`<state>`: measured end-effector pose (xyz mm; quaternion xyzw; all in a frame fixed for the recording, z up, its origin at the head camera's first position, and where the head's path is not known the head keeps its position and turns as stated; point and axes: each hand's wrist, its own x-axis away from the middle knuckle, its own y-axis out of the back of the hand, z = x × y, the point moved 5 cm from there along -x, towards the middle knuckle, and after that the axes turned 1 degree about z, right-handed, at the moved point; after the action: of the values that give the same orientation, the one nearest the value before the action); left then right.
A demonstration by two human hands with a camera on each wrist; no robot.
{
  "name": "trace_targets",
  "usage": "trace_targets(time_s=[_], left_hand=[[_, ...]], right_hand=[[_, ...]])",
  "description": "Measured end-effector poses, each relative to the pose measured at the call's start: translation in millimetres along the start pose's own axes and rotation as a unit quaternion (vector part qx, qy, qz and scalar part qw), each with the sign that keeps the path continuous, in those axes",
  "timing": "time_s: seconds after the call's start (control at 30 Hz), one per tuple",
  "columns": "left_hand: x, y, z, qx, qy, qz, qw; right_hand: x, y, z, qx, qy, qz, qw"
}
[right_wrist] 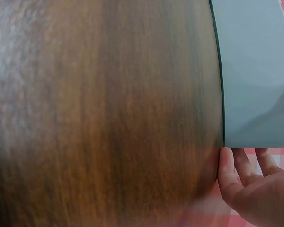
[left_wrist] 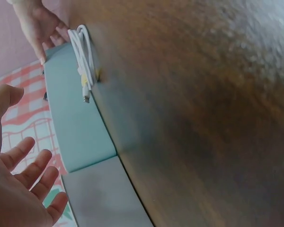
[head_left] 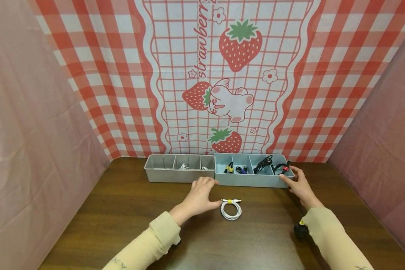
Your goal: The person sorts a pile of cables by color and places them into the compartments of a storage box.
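A coiled white charging cable [head_left: 230, 210] with a yellow tie lies on the table before a light blue divided box [head_left: 253, 181]. My left hand [head_left: 199, 197] hovers left of the cable, fingers spread and holding nothing; in the left wrist view the cable [left_wrist: 83, 56] is apart from that hand [left_wrist: 23, 184]. At the blue box's right end is my right hand [head_left: 301, 185], its thumb at the front rim. The right wrist view shows its fingers [right_wrist: 244, 165] extended against the end wall of the box [right_wrist: 255, 71].
A grey divided box [head_left: 178, 176] stands against the blue one's left end, with white cables in some compartments. Dark cables [head_left: 263, 164] lie in the blue box's compartments. A strawberry-print cloth [head_left: 202, 75] hangs behind the wooden table [head_left: 121, 213], pink cloths at both sides.
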<state>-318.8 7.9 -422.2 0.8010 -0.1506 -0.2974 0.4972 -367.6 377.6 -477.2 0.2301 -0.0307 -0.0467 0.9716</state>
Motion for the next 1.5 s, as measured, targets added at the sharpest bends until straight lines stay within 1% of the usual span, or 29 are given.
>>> trace_targets(time_s=[0.37, 0.53, 0.8, 1.0, 1.17, 1.2, 1.43, 1.5], left_hand=[[-3.4, -18.8, 1.6, -0.028, -0.019, 0.039, 0.9987], [-4.2, -24.4, 0.4, -0.035, -0.034, 0.058, 0.9971], [-5.0, -35.9, -3.3, -0.056, -0.053, 0.094, 0.9926], [-5.7, -42.5, -5.5, -0.078, -0.072, 0.108, 0.9885], [-6.3, -47.1, -4.4, -0.093, -0.079, 0.122, 0.9850], [-6.4, -48.0, -3.9, -0.095, -0.080, 0.124, 0.9844], [-9.2, -50.3, -4.9, -0.107, -0.084, 0.143, 0.9804], [-10.4, -50.7, -6.1, -0.109, -0.086, 0.145, 0.9796]], right_hand=[[0, -1.0, 1, -0.008, -0.004, 0.000, 1.000], [-5, 0.1, -5, -0.010, -0.008, -0.003, 1.000], [-21, 5.5, -23, -0.017, -0.004, -0.004, 1.000], [-18, 4.7, -20, -0.011, -0.004, -0.003, 1.000], [-18, 5.9, -20, -0.009, -0.004, -0.001, 1.000], [-18, 6.0, -19, -0.008, -0.005, 0.000, 1.000], [14, -2.8, 22, 0.010, 0.004, 0.001, 1.000], [14, -2.7, 21, 0.011, 0.003, 0.000, 1.000]])
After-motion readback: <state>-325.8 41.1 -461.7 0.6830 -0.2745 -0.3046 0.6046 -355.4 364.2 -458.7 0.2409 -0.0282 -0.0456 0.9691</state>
